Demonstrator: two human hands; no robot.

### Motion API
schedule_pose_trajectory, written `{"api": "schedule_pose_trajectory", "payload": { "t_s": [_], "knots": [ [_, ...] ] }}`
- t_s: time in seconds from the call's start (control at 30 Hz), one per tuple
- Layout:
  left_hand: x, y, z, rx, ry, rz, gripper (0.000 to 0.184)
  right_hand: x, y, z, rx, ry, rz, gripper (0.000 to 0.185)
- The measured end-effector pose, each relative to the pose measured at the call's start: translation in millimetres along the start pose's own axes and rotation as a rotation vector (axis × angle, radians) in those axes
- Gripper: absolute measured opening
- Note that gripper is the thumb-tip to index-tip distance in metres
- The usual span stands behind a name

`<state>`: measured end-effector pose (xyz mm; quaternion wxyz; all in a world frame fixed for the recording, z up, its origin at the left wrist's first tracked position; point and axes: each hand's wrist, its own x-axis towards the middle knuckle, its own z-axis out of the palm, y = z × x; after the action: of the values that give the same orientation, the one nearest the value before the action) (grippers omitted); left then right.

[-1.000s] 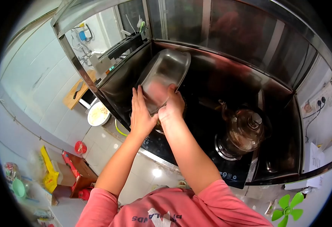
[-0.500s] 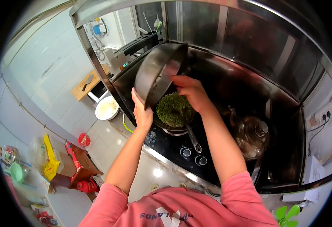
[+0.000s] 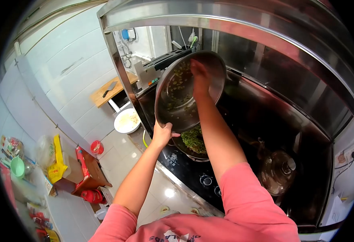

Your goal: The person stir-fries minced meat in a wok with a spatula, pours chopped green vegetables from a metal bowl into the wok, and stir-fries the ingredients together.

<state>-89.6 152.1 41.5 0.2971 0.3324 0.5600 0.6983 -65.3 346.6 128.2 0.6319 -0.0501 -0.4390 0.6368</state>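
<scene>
A large metal basin point(image 3: 215, 90) is tilted over the stove, its opening turned toward me. My left hand point(image 3: 162, 135) grips its lower rim, thumb on the near side. Inside the basin is my right hand point(image 3: 200, 74), close to the inner wall; its fingers are smeared and their grip is unclear. Small chopped green bits point(image 3: 179, 80) cling to the basin's inside. Just below, a heap of chopped greens point(image 3: 194, 141) lies in a pan point(image 3: 181, 146) on the burner, partly hidden by the basin and my right forearm.
A glass-like kettle point(image 3: 280, 171) stands on the right of the black stove point(image 3: 173, 159). Left of the stove are a white bowl point(image 3: 127, 121) and a wooden board point(image 3: 106, 97) with a knife point(image 3: 110, 88). A metal frame point(image 3: 122, 60) surrounds the stove.
The basin has turned so its inside faces me, and it covers more of the pan. My right hand has moved up and deeper into it. The view has shifted.
</scene>
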Motion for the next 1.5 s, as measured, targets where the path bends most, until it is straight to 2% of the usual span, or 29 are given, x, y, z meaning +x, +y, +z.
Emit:
{"api": "schedule_pose_trajectory", "payload": {
  "t_s": [0.07, 0.1, 0.17, 0.2, 0.27, 0.3, 0.37, 0.4, 0.47, 0.6, 0.67, 0.7, 0.77, 0.8, 0.87, 0.93, 0.97, 1.03, 1.07, 1.13, 1.17, 1.23, 1.27, 1.33, 1.37, 1.43, 1.47, 1.5],
  "knots": [
    [1.4, 4.6, 4.1, 0.023, 0.031, -0.008, 0.048, -11.7, 0.5, 18.7, -0.047, -0.166, 0.098, 0.016],
    [2.3, 3.3, 5.9, -0.008, 0.032, -0.006, 0.050, -18.9, 7.2, 21.7, -0.048, -0.167, 0.103, 0.016],
    [1.0, 5.5, 10.0, -0.040, -0.006, -0.032, 0.053, -39.0, 19.1, 18.0, -0.289, -0.453, -0.045, 0.013],
    [1.0, 9.5, 12.0, -0.071, -0.047, -0.044, 0.057, -47.4, 23.0, 10.5, -0.290, -0.454, -0.043, 0.013],
    [3.1, 14.4, 13.4, -0.077, -0.032, -0.062, 0.056, -60.5, 26.3, -6.5, -0.780, -0.742, -0.607, 0.011],
    [4.6, 16.0, 13.1, -0.082, -0.018, -0.080, 0.055, -62.4, 25.1, -14.5, -0.780, -0.748, -0.610, 0.011],
    [6.4, 15.7, 10.9, -0.096, -0.016, -0.086, 0.054, -59.0, 19.0, -27.9, -0.806, -0.651, -0.308, 0.013],
    [7.3, 15.3, 9.3, -0.105, -0.016, -0.096, 0.054, -50.8, 11.4, -23.5, -0.804, -0.661, -0.315, 0.013],
    [6.4, 9.4, 10.2, -0.108, 0.015, -0.070, 0.051, -31.4, -2.1, -7.5, -0.650, -0.320, -0.313, 0.023],
    [7.2, 6.8, 11.9, -0.115, -0.004, -0.093, 0.048, -26.9, 7.9, 25.2, -0.493, -0.336, -0.250, 0.020],
    [8.0, 8.7, 11.8, -0.132, -0.011, -0.087, 0.047, -42.4, 24.2, 16.7, -0.816, -0.739, -0.570, 0.015],
    [9.8, 10.0, 10.1, -0.160, 0.000, -0.087, 0.047, -51.7, 32.0, 2.6, -0.820, -0.741, -0.566, 0.015],
    [4.3, 21.7, 11.6, -0.180, 0.051, -0.062, 0.047, -65.8, 37.2, -27.9, -1.088, -1.032, -0.403, 0.012],
    [4.7, 20.4, 9.7, -0.181, 0.051, -0.063, 0.047, -62.6, 32.6, -34.8, -1.089, -1.033, -0.403, 0.012],
    [6.6, 16.0, 4.4, -0.143, 0.054, -0.061, 0.048, -56.3, 21.9, -46.4, -1.026, -0.727, -0.503, 0.011],
    [7.6, 10.5, 5.0, -0.152, 0.042, -0.061, 0.047, -32.1, -2.7, -26.4, -1.033, -0.432, -0.614, 0.017],
    [7.0, 8.6, 5.8, -0.160, 0.031, -0.061, 0.047, -21.4, -8.5, -19.8, -1.034, -0.431, -0.613, 0.017],
    [2.2, 9.0, 7.4, -0.156, 0.009, -0.079, 0.046, -7.5, -15.6, -13.9, -1.005, -0.213, -0.718, 0.022],
    [1.3, 9.3, 8.1, -0.155, -0.010, -0.094, 0.046, -7.3, -12.3, -18.1, -1.008, -0.213, -0.719, 0.022],
    [3.3, 4.0, 8.9, -0.187, 0.002, -0.090, 0.046, -14.8, -2.4, -27.5, -0.998, -0.450, -0.634, 0.024],
    [3.5, 2.0, 9.3, -0.217, 0.013, -0.087, 0.045, -23.3, 8.2, -38.9, -1.000, -0.450, -0.632, 0.024],
    [4.3, 4.2, 6.6, -0.228, 0.013, -0.088, 0.045, -40.7, 26.1, -62.4, -1.059, -0.953, -0.296, 0.025],
    [4.8, 6.3, 5.0, -0.237, 0.015, -0.087, 0.045, -42.2, 20.9, -61.6, -1.061, -0.950, -0.297, 0.025],
    [2.4, 12.6, 5.6, -0.239, 0.013, -0.107, 0.044, -42.6, 0.6, -52.3, -1.070, -0.646, -0.523, 0.018],
    [0.6, 13.8, 6.8, -0.221, 0.018, -0.097, 0.044, -32.2, -5.7, -46.3, -1.069, -0.648, -0.521, 0.018],
    [-3.3, 12.1, 7.6, -0.201, 0.025, -0.093, 0.044, -3.1, -13.3, -36.2, -1.007, -0.198, -0.735, 0.011],
    [-4.6, 10.3, 8.2, -0.200, 0.019, -0.096, 0.045, -3.4, -12.8, -41.1, -1.008, -0.196, -0.733, 0.011],
    [-4.7, 9.2, 9.3, -0.199, 0.012, -0.097, 0.045, -4.3, -12.2, -45.8, -1.174, -0.158, -0.676, 0.011]
  ]
}}
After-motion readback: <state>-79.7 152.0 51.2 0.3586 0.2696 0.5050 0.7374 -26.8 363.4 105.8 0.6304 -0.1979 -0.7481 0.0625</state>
